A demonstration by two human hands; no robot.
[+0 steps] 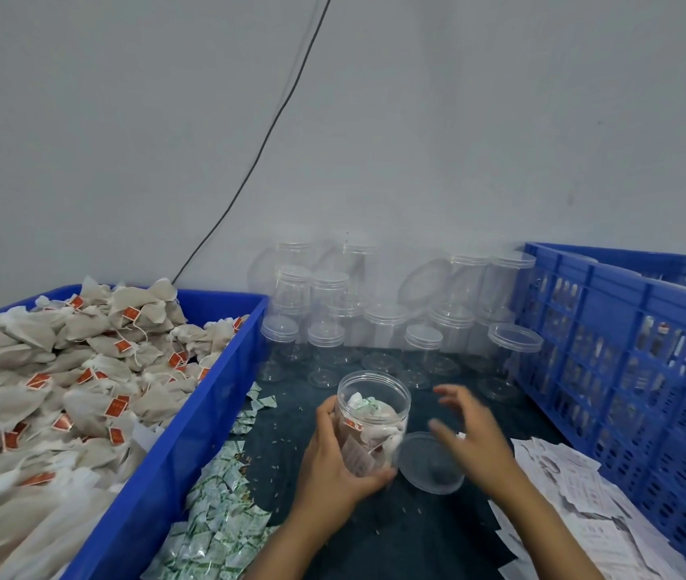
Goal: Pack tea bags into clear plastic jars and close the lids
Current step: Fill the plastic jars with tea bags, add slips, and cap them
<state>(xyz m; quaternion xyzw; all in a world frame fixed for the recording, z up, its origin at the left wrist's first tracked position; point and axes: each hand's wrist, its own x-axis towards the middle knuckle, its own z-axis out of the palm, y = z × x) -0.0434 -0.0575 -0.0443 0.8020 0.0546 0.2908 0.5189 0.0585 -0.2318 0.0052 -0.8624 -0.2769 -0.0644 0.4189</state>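
While the open jar (372, 416) stands at centre on the dark cloth-covered table (395, 533), the left hand (333, 458) grips its wall from nine o'clock, fingers curled round the base, presumably to steady it for capping. Contents: several tea bags, pale fibrous pouches with red tags, plus a small green-printed sachet near the mouth; about half full by appearance. Jar body: clear rigid plastic, cylindrical, threaded neck, uncapped. Item, lid (429, 462): clear, shallow, round disc, lying flat on the cloth just beside the jar at four o'clock, within easy reach. Right hand (471, 433): hovers above the lid, fingers spread wide and holding nothing; motion blur hides finer detail. Item, blue solid-walled bin (190, 433) at nine o'clock: heaped with loose tea bags (82, 370), soft, crumpled, stringed, kept close as the filling supply. Item, green-and-white sachets (216, 517): glossy small packets, strewn along the bin's wall at seven o'clock. Item, empty capped jars (374, 324) at twelve o'clock: stacked against the grey wall, some on their sides. Item, blue lattice crate (625, 349) at three o'clock: contents indistinct. Item, printed paper slips (575, 504) at five o'clock: thin, white, loosely piled. Black cable (266, 136): slants down the wall.
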